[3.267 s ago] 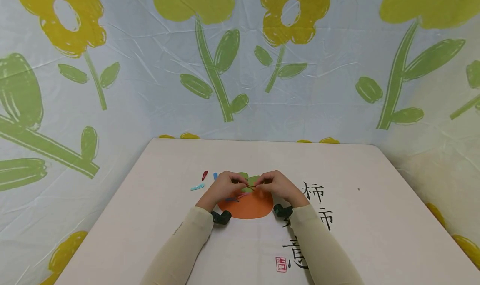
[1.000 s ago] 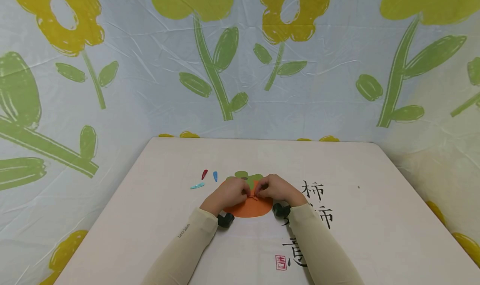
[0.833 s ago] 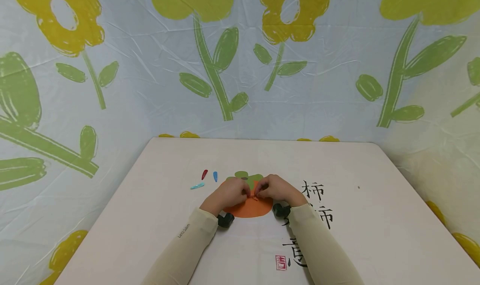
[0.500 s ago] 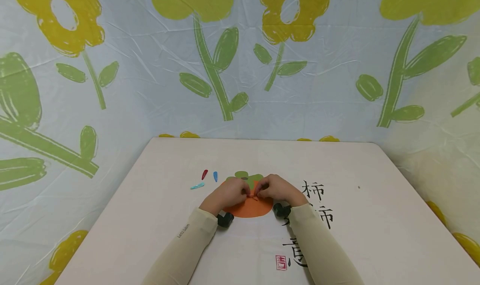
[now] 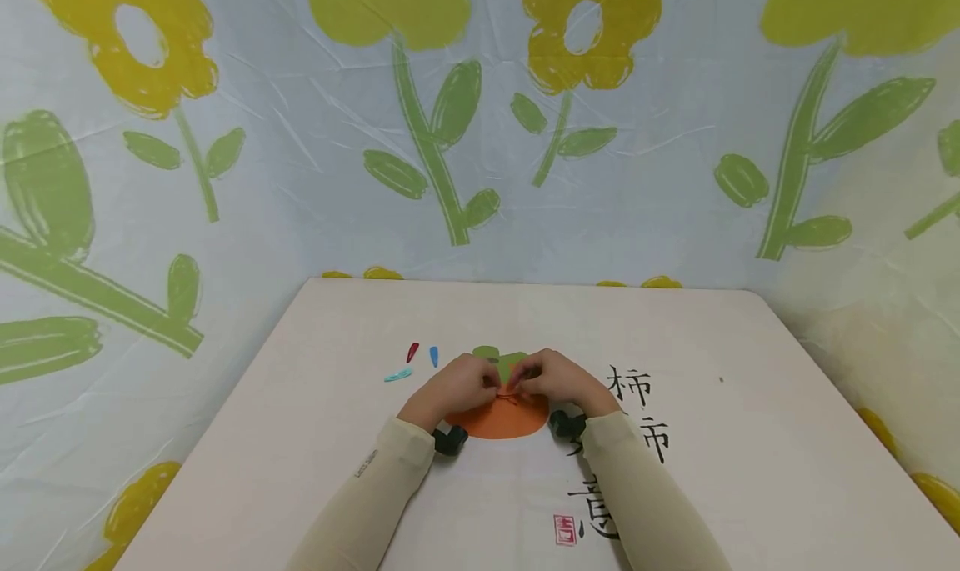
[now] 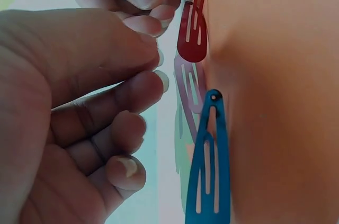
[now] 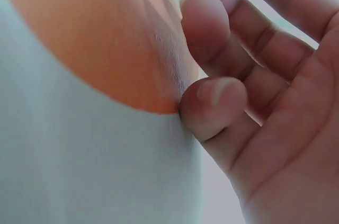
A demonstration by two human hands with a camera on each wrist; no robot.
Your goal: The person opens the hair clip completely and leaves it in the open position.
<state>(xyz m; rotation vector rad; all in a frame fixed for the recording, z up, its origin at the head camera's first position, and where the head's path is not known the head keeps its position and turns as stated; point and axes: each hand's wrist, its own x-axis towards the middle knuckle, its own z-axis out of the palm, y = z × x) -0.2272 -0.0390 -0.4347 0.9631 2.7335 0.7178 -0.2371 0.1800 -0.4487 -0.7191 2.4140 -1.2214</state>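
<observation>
A red snap hair clip (image 6: 192,50) is over the orange persimmon shape (image 5: 497,426), between my two hands. My left hand (image 5: 456,389) comes from the left with bent fingers, thumb and fingertips together at the clip. From the other side my right hand (image 5: 557,379) pinches at it too; exact contact is partly hidden. In the left wrist view a pink hair clip (image 6: 183,80) and a blue hair clip (image 6: 222,192) lie on the orange by my left fingers. The head view has my left hand covering those two.
Beyond my left hand lie a dark red clip (image 5: 413,353), a blue clip (image 5: 434,356) and a light blue clip (image 5: 398,375) on the pale tabletop (image 5: 322,471). Black brush characters (image 5: 630,386) and a red seal mark (image 5: 565,530) are on the right. A flowered cloth (image 5: 300,137) hangs behind.
About three seconds ago both hands held the red clip farther back, over the green leaves. They have come down and nearer onto the orange. Over the last second they stay nearly still.
</observation>
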